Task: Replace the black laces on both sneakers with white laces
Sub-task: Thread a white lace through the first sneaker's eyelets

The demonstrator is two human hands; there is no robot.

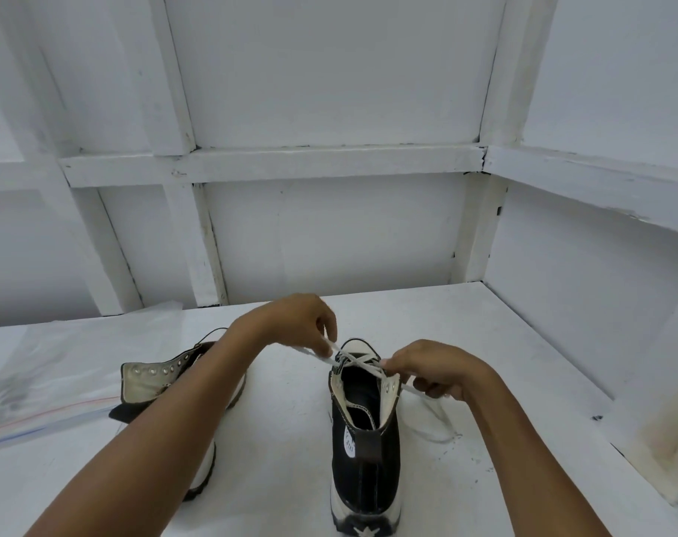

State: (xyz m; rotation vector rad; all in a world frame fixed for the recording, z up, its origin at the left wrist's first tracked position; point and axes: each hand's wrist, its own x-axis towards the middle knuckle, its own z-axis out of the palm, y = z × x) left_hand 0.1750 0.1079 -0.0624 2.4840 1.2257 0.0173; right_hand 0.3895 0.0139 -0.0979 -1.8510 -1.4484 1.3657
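The step in hand seems to be the threading of the white lace (353, 360) through the lower eyelets of the standing sneaker (364, 459). This sneaker stands upright on the table (283, 439), between the two hands and a little nearer to the person, with its heel toward the person.

The left hand (298, 323) is closed in a pinch on one strand, just above the toe end of the shoe. The right hand (434, 372) pinches the other strand just beside the right row of eyelets. Its other fingers are curled, and the loose rest of the lace falls on the table below this hand.

The strands cross between the hands. I judge that the next move needs an even pull, then the tip put into the next free eyelet.

The second sneaker (151, 381) lies on its side under the left forearm, with bare eyelets. It is probably still to be laced.
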